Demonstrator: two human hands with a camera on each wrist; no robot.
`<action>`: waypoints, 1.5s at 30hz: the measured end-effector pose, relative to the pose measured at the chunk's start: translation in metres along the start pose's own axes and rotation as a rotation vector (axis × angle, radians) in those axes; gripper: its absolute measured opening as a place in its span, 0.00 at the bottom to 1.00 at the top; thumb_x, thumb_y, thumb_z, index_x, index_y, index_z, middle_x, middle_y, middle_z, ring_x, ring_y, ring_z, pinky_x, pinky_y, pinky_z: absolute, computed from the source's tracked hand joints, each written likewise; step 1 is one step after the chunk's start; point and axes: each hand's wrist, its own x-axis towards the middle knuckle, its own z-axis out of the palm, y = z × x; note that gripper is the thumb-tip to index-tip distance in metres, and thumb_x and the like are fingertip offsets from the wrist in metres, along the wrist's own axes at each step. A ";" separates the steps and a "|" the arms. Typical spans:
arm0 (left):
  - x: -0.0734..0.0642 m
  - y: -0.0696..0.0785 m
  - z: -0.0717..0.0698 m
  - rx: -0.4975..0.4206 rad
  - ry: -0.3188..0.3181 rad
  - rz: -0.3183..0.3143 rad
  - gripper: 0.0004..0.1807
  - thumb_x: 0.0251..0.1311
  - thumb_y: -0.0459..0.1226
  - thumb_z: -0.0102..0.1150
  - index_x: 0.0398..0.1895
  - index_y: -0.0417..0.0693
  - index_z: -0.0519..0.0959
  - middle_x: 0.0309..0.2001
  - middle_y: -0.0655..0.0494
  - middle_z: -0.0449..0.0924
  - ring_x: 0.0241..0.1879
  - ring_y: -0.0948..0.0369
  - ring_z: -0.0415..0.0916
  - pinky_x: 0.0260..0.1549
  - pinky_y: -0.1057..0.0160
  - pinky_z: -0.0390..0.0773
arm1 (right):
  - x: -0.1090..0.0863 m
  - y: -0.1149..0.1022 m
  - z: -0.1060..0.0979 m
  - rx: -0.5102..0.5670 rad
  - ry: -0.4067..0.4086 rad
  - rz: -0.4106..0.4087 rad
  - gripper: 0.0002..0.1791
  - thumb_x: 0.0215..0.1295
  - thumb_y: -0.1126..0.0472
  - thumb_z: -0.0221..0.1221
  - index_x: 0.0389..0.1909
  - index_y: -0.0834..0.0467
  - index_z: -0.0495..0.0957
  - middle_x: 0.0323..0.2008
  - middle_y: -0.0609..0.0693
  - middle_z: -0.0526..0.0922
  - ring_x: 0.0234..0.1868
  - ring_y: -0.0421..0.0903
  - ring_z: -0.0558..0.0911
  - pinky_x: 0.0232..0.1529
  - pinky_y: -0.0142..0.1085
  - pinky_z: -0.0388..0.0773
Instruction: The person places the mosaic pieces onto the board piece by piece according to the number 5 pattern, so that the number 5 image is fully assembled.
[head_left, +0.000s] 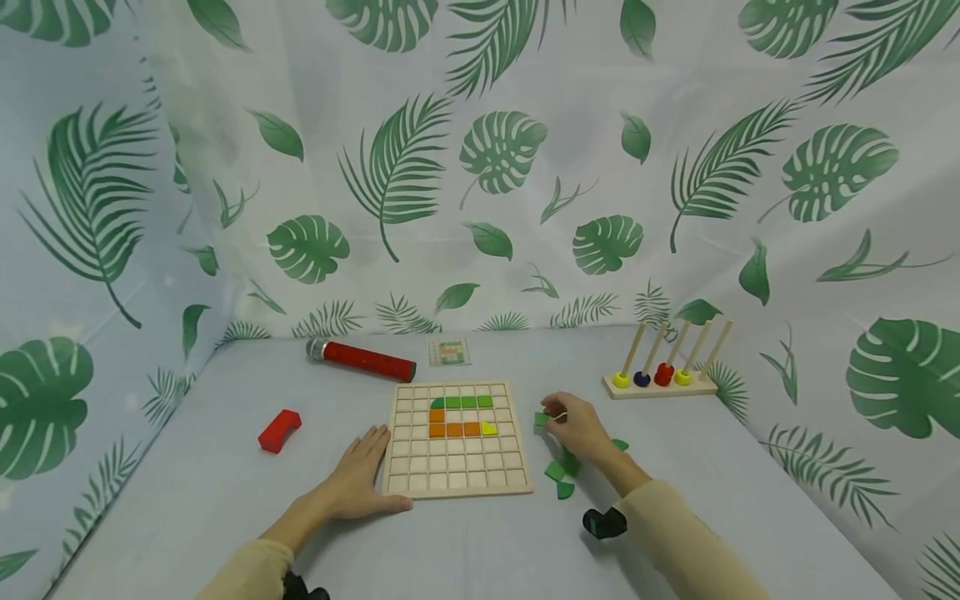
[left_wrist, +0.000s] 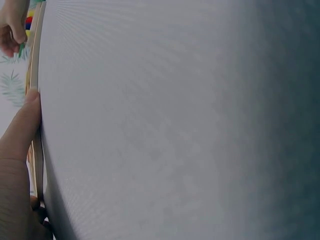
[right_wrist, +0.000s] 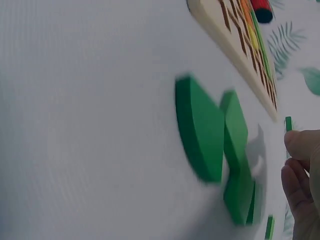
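Note:
A wooden grid board point(head_left: 408, 479) lies in the middle of the table. Its cells hold a row of green tiles point(head_left: 468, 402), a dark green rounded tile point(head_left: 437, 404), several orange tiles point(head_left: 454, 430) and a yellow one point(head_left: 489, 428). My left hand point(head_left: 358, 483) rests at the board's left side, fingers extended along it and thumb by the front left corner. To the board's right, my right hand point(head_left: 579, 429) pinches a small green tile point(right_wrist: 288, 123) between thumb and fingers. Loose green pieces point(head_left: 555, 471), some square and some rounded, lie under and in front of that hand.
Behind the board are a red tube point(head_left: 363, 359) with a silver end and a small pattern card point(head_left: 449, 352). A red arch-shaped block point(head_left: 280, 431) sits at left. At back right stands a peg rack point(head_left: 660, 387) with coloured rings. Leaf-print cloth surrounds the table.

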 end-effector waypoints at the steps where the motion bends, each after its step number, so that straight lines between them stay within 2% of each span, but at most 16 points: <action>1: 0.000 0.000 0.000 -0.003 0.000 0.000 0.65 0.42 0.69 0.61 0.72 0.32 0.48 0.72 0.39 0.46 0.72 0.46 0.38 0.68 0.46 0.40 | 0.001 -0.004 0.004 0.006 -0.005 0.000 0.17 0.54 0.73 0.64 0.46 0.64 0.77 0.37 0.51 0.80 0.40 0.46 0.80 0.43 0.38 0.79; 4: -0.002 0.001 0.000 0.000 0.001 0.000 0.65 0.42 0.69 0.61 0.72 0.32 0.48 0.72 0.39 0.47 0.72 0.45 0.38 0.68 0.46 0.40 | 0.002 -0.015 0.016 0.027 -0.023 -0.002 0.17 0.53 0.73 0.64 0.46 0.62 0.77 0.37 0.48 0.80 0.39 0.43 0.80 0.43 0.36 0.79; 9: -0.002 0.000 0.001 0.003 0.002 -0.004 0.66 0.42 0.69 0.60 0.72 0.32 0.48 0.72 0.39 0.47 0.72 0.45 0.38 0.68 0.46 0.41 | 0.002 -0.026 0.031 0.054 -0.070 -0.058 0.18 0.52 0.73 0.64 0.46 0.62 0.77 0.37 0.48 0.80 0.38 0.42 0.80 0.41 0.33 0.79; 19: 0.000 0.000 0.000 0.007 0.006 0.009 0.65 0.42 0.69 0.61 0.72 0.32 0.48 0.72 0.39 0.47 0.72 0.46 0.38 0.68 0.46 0.41 | 0.000 -0.041 0.042 0.088 -0.150 -0.175 0.18 0.54 0.73 0.63 0.47 0.64 0.75 0.37 0.49 0.79 0.38 0.43 0.79 0.39 0.32 0.79; 26: 0.000 0.000 0.000 0.011 0.003 0.005 0.65 0.42 0.68 0.61 0.72 0.32 0.48 0.72 0.40 0.47 0.72 0.46 0.38 0.68 0.46 0.41 | 0.000 -0.044 0.049 0.049 -0.202 -0.164 0.18 0.54 0.69 0.64 0.47 0.59 0.76 0.36 0.44 0.79 0.37 0.39 0.77 0.39 0.30 0.78; 39: -0.001 0.002 0.000 0.010 -0.002 -0.007 0.65 0.42 0.69 0.61 0.72 0.32 0.48 0.72 0.40 0.47 0.72 0.46 0.39 0.68 0.46 0.41 | -0.001 -0.047 0.052 0.026 -0.194 -0.170 0.18 0.53 0.70 0.64 0.46 0.61 0.76 0.36 0.46 0.80 0.38 0.40 0.77 0.39 0.33 0.78; 45: 0.000 0.001 0.001 0.005 0.000 -0.004 0.66 0.41 0.70 0.60 0.72 0.32 0.48 0.72 0.40 0.46 0.72 0.46 0.38 0.68 0.46 0.40 | -0.002 -0.048 0.052 0.021 -0.164 -0.190 0.17 0.52 0.70 0.64 0.45 0.61 0.77 0.36 0.46 0.80 0.37 0.41 0.77 0.38 0.33 0.78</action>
